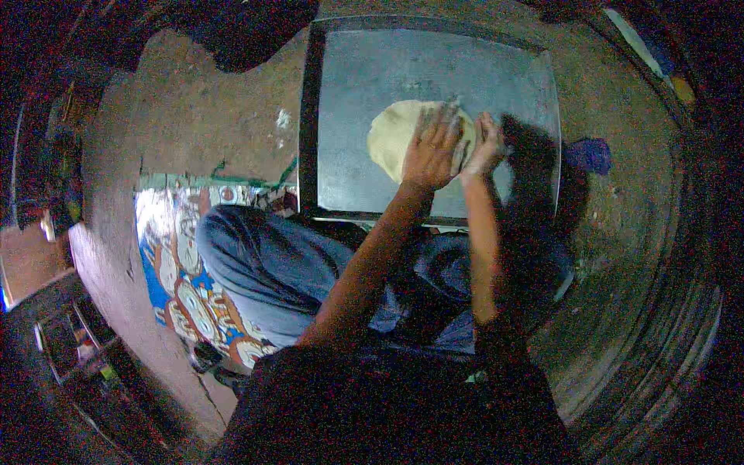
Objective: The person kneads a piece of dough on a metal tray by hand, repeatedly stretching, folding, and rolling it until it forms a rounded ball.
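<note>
A flat, pale yellow round of dough [390, 141] lies on a grey metal-topped board [364, 70] with a dark raised frame. My left hand [434, 151] rests on the right half of the dough, palm down, fingers stretched out and pointing away from me. Close beside it, my right hand [487, 147] stands on its side along the dough's right edge, its fingers extended and slightly bent. White flour dusts the fingers of both hands. Part of the dough is hidden under my left hand.
My crossed legs in blue trousers [271, 248] are at the board's near edge. A printed cartoon mat [194, 291] lies to the left. A purple crumpled item [590, 155] sits right of the board. White flour spots [283, 118] mark the floor.
</note>
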Action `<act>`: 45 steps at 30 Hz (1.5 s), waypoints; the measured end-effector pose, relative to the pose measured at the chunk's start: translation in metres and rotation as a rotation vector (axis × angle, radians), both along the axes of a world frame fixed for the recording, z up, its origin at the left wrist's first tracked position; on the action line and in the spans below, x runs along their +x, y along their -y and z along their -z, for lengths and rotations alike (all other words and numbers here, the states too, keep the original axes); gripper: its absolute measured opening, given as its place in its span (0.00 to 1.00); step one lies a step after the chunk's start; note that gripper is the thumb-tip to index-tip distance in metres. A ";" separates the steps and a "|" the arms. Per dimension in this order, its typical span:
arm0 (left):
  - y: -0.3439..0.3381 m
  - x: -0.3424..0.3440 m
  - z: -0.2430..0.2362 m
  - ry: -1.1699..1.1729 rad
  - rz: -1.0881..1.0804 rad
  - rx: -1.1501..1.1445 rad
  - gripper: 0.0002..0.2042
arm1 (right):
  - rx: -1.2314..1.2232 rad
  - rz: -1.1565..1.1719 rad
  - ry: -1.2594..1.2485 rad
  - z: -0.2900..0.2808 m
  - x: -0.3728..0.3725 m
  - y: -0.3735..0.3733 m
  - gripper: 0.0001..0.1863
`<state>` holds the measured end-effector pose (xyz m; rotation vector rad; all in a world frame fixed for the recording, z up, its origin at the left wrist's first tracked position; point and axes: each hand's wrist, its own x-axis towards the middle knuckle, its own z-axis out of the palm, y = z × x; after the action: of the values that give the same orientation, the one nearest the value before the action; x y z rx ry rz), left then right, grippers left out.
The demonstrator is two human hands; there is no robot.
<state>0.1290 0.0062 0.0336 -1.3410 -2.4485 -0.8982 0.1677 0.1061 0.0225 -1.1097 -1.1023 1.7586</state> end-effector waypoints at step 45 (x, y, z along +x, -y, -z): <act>0.034 0.015 0.017 0.634 -0.205 -0.252 0.28 | -0.112 -0.710 0.288 0.000 0.014 -0.026 0.12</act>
<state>0.1435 -0.0279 0.0163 -0.9341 -3.1972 -1.1217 0.1819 0.1324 0.0225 -1.1428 -1.7471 2.2611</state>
